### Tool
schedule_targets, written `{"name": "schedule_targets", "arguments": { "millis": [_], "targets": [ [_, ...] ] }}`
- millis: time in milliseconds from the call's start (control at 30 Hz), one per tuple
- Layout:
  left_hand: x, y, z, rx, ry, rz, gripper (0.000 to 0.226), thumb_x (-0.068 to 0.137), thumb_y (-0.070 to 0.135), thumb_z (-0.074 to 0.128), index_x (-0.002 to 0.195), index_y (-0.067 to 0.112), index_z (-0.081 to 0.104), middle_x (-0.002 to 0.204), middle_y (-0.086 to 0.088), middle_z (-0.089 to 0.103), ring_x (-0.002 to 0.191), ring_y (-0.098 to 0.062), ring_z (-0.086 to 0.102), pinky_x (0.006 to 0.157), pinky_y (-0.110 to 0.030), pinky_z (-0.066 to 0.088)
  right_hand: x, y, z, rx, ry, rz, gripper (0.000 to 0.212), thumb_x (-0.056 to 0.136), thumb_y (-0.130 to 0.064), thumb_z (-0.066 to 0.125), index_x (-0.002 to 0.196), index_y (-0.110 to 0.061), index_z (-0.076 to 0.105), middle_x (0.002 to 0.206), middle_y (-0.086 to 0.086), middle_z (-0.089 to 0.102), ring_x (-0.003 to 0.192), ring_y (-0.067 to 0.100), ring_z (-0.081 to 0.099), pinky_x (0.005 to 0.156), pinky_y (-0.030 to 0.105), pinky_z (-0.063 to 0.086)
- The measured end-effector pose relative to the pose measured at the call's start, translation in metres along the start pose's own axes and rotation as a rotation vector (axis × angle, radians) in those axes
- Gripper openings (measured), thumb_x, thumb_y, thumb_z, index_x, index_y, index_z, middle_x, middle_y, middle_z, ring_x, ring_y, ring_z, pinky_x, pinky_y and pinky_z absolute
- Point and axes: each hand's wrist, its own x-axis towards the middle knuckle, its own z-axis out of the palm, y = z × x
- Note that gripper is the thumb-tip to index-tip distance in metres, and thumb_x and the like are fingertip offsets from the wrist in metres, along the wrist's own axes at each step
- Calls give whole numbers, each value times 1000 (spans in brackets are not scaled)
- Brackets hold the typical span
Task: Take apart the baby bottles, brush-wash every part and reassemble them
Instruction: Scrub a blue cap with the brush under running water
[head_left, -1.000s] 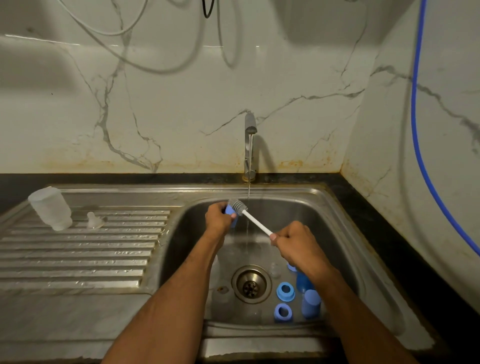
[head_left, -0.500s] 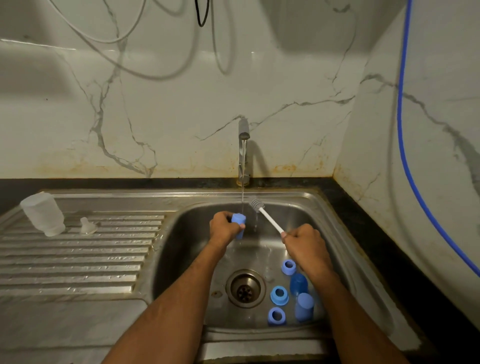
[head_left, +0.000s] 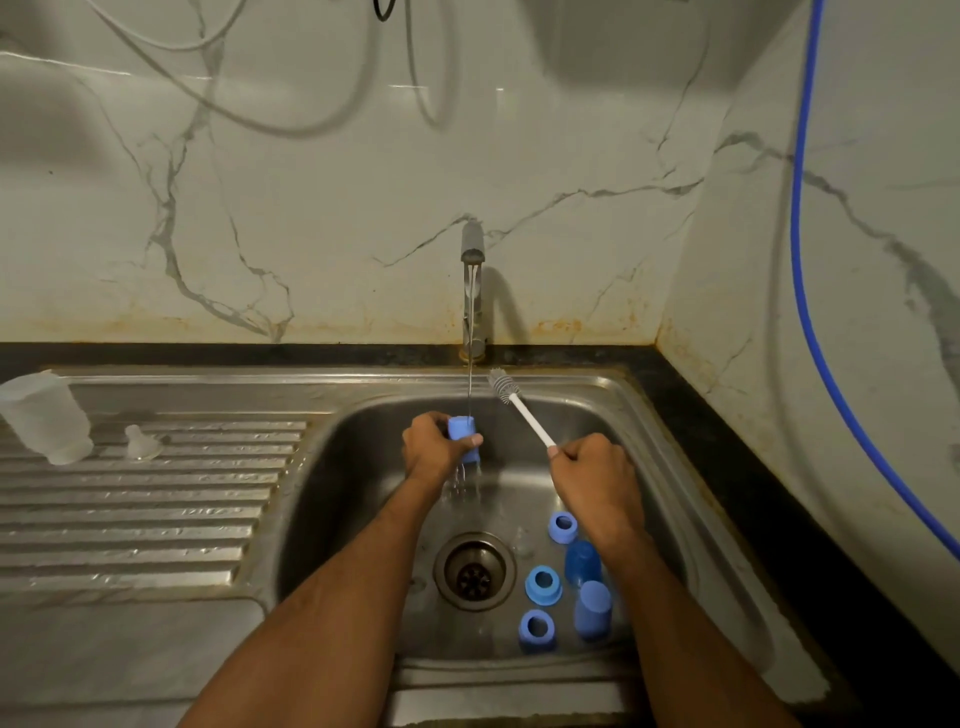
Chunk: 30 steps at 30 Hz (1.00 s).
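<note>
Nearest the camera, two bare forearms reach forward over the front rim of a steel sink (head_left: 691, 441). On the basin floor to the right of the drain (head_left: 474, 570) lie loose blue parts: three blue rings (head_left: 543, 584) with their holes facing up, and two blue caps (head_left: 592, 609) standing beside them, one darker cap just beyond the paler one. They sit just under the right forearm, below and behind both hands.

Farther in, the left hand (head_left: 434, 449) has its fingers and thumb curled round a pale blue cap (head_left: 462, 434), holding it directly under the thin stream of water that falls from the tap (head_left: 472, 291); water runs off the cap into the basin. The right hand (head_left: 592, 475), set apart to the right of the left one, is closed in a fist round the white handle of a bottle brush (head_left: 524, 413). The brush slants up and to the left, and its grey bristle head stands just right of the water stream, clear of the cap.

To the left, on the ribbed draining board (head_left: 156, 519), stand a clear bottle body (head_left: 44, 418) mouth down and a small clear teat (head_left: 137, 441) just beside it, both well apart from the hands.

Beyond rises the marble wall (head_left: 311, 208), with a blue hose (head_left: 810, 312) hanging at the right.
</note>
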Motion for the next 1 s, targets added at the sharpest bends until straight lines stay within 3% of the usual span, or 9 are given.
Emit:
{"name": "schedule_targets", "arguments": {
  "millis": [300,567,733,900,1000],
  "targets": [
    [-3,-4,4,76,-88,51,44,65,10,93,97,16,63,100,-3,67,95,-18,65,76,-26,54,-5,2,6,-6,-16,12,33,102,-36,57,82,-12,67,64,-2,58,55,7,53,49,19,34],
    [2,-6,-4,18,-118,-10,44,69,-7,85,105,10,68,114,-3,63,108,-18,59,90,-39,59,-4,1,9,7,-33,7,32,102,-35,58,81,-13,66,64,-2,57,54,8,53,50,20,36],
    [10,-11,-10,-170,-28,-186,40,68,6,91,101,8,70,102,-13,72,91,-24,72,81,-41,63,-6,-2,8,16,-35,-10,34,102,-34,58,72,-16,59,61,-4,53,54,8,52,50,21,35],
    [2,-8,-7,-151,-4,-178,34,73,22,90,96,13,67,99,-8,69,88,-19,69,61,-26,58,-9,-2,5,5,-42,-18,35,102,-34,57,71,-18,56,61,-4,52,54,7,51,50,20,33],
    [1,-9,-3,-91,-65,-137,49,68,22,92,109,12,68,107,-7,69,97,-20,68,70,-26,59,-10,-3,5,-1,-47,-15,31,102,-34,57,76,-17,60,64,-4,55,56,7,53,51,19,34]
  ]
}}
